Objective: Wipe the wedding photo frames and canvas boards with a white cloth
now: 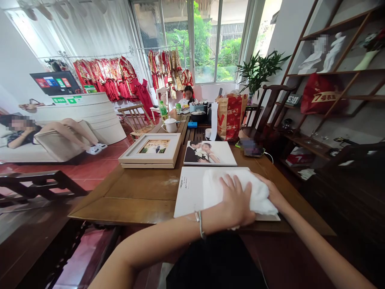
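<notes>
A folded white cloth (212,188) lies on a white album-like panel (189,194) with small print near its left side, at the table's near edge. My left hand (236,200) rests on top of the cloth with its fingers spread, palm down. At the cloth's right side, my right hand (272,190) holds its edge; most of those fingers are hidden. Just beyond the panel is a printed photo of a couple (221,154). To its left sits a pale picture frame (128,156) stacked on another one.
On the wooden table (132,196) are a lidded white mug (171,125), a red and brown paper bag (231,116) and a phone (252,148) with a white cable. A person sits at the far end; another lies on a sofa (57,148) at left. Shelves (325,74) stand at right.
</notes>
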A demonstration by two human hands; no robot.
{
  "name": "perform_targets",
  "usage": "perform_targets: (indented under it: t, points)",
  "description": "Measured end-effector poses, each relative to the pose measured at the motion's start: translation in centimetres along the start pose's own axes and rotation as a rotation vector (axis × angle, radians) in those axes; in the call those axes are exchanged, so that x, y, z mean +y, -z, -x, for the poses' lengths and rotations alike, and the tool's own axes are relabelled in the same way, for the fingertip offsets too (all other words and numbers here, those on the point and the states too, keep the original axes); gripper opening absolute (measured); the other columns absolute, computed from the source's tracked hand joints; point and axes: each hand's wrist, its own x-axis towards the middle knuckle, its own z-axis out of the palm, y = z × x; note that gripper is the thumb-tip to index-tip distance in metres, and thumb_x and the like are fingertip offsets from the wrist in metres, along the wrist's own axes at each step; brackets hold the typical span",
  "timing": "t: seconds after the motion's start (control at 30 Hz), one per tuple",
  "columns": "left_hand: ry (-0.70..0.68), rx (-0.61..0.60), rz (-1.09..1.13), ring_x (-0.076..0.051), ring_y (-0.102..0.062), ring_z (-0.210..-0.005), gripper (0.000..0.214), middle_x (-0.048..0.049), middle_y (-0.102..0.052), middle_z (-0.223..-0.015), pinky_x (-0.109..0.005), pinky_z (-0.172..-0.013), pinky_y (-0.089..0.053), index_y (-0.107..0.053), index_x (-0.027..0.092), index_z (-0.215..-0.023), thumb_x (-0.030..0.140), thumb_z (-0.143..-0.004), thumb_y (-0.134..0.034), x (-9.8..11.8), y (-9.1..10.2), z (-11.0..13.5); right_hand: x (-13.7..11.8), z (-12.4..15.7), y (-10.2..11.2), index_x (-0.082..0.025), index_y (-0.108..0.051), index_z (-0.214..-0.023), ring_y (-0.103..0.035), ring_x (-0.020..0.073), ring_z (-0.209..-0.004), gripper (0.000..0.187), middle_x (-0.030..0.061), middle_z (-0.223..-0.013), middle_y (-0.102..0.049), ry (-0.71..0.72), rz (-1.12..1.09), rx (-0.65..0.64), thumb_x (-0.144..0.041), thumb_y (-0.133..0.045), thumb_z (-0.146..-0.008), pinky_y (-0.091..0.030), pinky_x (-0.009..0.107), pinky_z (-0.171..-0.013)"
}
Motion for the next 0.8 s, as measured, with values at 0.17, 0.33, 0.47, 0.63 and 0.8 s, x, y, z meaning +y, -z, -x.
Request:
perform_targets:
  t: [0.17, 0.33, 0.47, 0.63, 0.8]
  points:
    - [0.022, 0.061, 0.004, -0.043, -0.022, -0.128, 0.080, -0.0186, -0.025, -0.144, -0.061, -0.096, -0.016, -0.020, 0.019, -0.143, 0.057, -0.078, -0.048, -1.4, -0.6, -3.1, -0.4, -0.2, -0.1, -0.019, -0.066, -0.105, -0.061, 0.0293, -0.100, 0.038, 0.0066, -0.108, -0.068, -0.053, -0.042, -0.011, -0.031, -0.052, -0.071, -0.049, 0.041, -0.084]
    - [0.035, 0.081, -0.044, -0.046, -0.019, -0.128, 0.086, -0.0213, -0.027, -0.143, -0.064, -0.096, -0.014, -0.021, 0.014, -0.142, 0.059, -0.075, -0.051, 0.7, -1.0, -0.5, -0.5, -0.3, 0.0, -0.021, -0.066, -0.104, -0.057, 0.0295, -0.109, 0.040, 0.0074, -0.114, -0.065, -0.040, -0.063, 0.005, -0.037, -0.059, -0.068, -0.043, 0.043, -0.094]
    - [-0.096, 0.104, -0.055, -0.048, -0.016, -0.129, 0.089, -0.0218, -0.026, -0.143, -0.064, -0.097, -0.012, -0.021, 0.013, -0.143, 0.062, -0.074, -0.050, 2.8, -1.0, 3.7, -0.6, -0.3, 0.1, -0.022, -0.066, -0.104, -0.050, 0.0276, -0.119, 0.039, 0.0082, -0.122, -0.061, -0.081, -0.063, 0.023, -0.046, -0.055, -0.075, -0.034, 0.044, -0.103]
    - [-0.144, 0.085, 0.002, -0.048, -0.017, -0.128, 0.089, -0.0210, -0.026, -0.143, -0.064, -0.097, -0.014, -0.020, 0.014, -0.143, 0.062, -0.073, -0.049, 2.7, -0.9, 3.8, -0.7, -0.4, 0.0, -0.023, -0.066, -0.104, -0.051, 0.0266, -0.118, 0.039, 0.0083, -0.121, -0.061, -0.118, -0.115, 0.046, -0.047, -0.053, -0.077, -0.035, 0.043, -0.103]
    - [0.019, 0.081, 0.042, -0.047, -0.021, -0.127, 0.086, -0.0220, -0.028, -0.141, -0.063, -0.096, -0.016, -0.019, 0.012, -0.142, 0.055, -0.075, -0.051, 0.3, -0.7, -1.5, -0.8, -0.4, 0.0, -0.022, -0.068, -0.098, -0.061, 0.0295, -0.102, 0.038, 0.0058, -0.106, -0.069, -0.114, -0.175, 0.047, -0.040, -0.062, -0.065, -0.048, 0.042, -0.088]
